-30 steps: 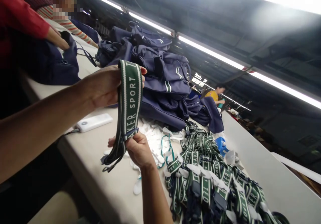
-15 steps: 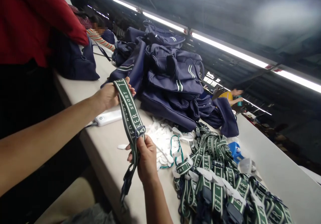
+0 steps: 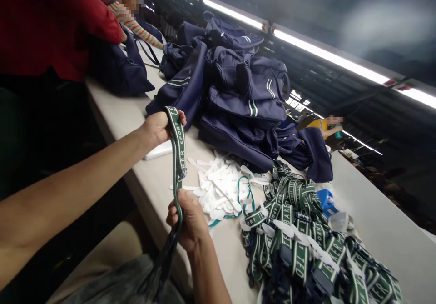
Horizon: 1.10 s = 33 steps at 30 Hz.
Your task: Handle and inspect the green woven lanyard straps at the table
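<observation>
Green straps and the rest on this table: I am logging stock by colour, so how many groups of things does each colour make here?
Green: 2, the strap stretched between left hand and right hand, and the strap pile.
Navy: 2, the bag heap and the single bag.
White: 2, the tab pile and a flat device.
Blue: 1, a small object.
Total: 7.

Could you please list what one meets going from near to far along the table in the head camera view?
Right hand gripping the green woven strap → left hand holding its upper end → heap of navy blue fabric bags → a co-worker's striped sleeve at the far end.
</observation>
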Tool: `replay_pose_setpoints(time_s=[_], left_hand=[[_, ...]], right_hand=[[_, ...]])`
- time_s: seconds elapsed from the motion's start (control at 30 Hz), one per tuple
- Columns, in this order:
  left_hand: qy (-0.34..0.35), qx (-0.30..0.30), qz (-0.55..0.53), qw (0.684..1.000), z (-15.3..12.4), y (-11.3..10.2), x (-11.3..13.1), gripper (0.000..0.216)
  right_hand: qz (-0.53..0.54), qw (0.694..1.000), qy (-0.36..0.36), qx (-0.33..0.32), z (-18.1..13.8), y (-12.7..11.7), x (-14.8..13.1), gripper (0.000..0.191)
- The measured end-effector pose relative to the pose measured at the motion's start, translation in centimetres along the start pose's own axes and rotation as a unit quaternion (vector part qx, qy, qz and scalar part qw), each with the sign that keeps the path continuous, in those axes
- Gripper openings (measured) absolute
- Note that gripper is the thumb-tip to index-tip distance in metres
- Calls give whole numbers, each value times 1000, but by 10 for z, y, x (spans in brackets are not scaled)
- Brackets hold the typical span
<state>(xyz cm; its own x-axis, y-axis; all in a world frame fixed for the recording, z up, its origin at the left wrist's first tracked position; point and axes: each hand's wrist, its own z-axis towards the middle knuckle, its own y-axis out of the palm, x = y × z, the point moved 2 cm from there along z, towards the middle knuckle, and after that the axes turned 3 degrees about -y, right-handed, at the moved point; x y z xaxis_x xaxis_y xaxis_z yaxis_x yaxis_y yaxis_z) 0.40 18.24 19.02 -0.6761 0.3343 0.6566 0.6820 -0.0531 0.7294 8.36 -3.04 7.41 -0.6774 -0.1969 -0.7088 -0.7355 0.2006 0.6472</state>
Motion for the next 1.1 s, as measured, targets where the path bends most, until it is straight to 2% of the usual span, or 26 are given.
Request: replay_pose_setpoints(time_s=[0.07, 0.13, 0.23, 0.33, 0.4, 0.47, 0.53, 0.57, 0.6, 0.67, 0.77, 0.87, 0.93, 1.03, 1.1], left_hand=[[7, 26, 22, 999, 6, -4, 1, 16], [17, 53, 62, 996, 12, -13, 2, 17], [25, 82, 162, 983, 10, -33, 5, 11], [63, 59, 275, 957, -13, -52, 9, 31], [99, -20, 347, 933, -37, -55, 11, 45], [156, -181, 482, 843, -63, -48, 6, 55], [193, -288, 561, 752, -86, -38, -6, 81], [206, -329, 577, 719, -95, -33, -14, 92], [216, -366, 583, 693, -102, -28, -24, 100], [230, -418, 574, 665, -110, -22, -45, 105], [182, -449, 560, 672, -112, -20, -72, 86], [57, -452, 530, 715, -108, -25, -87, 49], [18, -424, 504, 752, -104, -30, -91, 34], [69, -347, 502, 789, -97, -37, -91, 24], [117, -270, 496, 817, -94, -41, -93, 24]], right_hand=[[-4, 997, 25, -69, -4, 0, -3, 52], [-21, 994, 9, -106, -9, -3, -13, 48], [-61, 992, -62, -96, -20, -13, -39, 38], [-106, 987, -81, -93, -32, -21, -69, 37], [-134, 982, -72, -109, -39, -23, -89, 37], [-151, 977, -61, -136, -41, -20, -106, 36], [-163, 973, -56, -156, -40, -16, -119, 35], [-170, 971, -52, -160, -38, -13, -122, 34], [-179, 969, -44, -163, -37, -11, -125, 32], [-201, 965, -25, -166, -34, -9, -125, 31], [-244, 956, -9, -161, -34, -13, -122, 32], [-272, 951, -10, -147, -37, -21, -122, 35], [-286, 950, -28, -123, -39, -27, -124, 43], [-325, 939, -69, -85, -44, -31, -126, 77], [-348, 930, -92, -76, -48, -31, -121, 96]])
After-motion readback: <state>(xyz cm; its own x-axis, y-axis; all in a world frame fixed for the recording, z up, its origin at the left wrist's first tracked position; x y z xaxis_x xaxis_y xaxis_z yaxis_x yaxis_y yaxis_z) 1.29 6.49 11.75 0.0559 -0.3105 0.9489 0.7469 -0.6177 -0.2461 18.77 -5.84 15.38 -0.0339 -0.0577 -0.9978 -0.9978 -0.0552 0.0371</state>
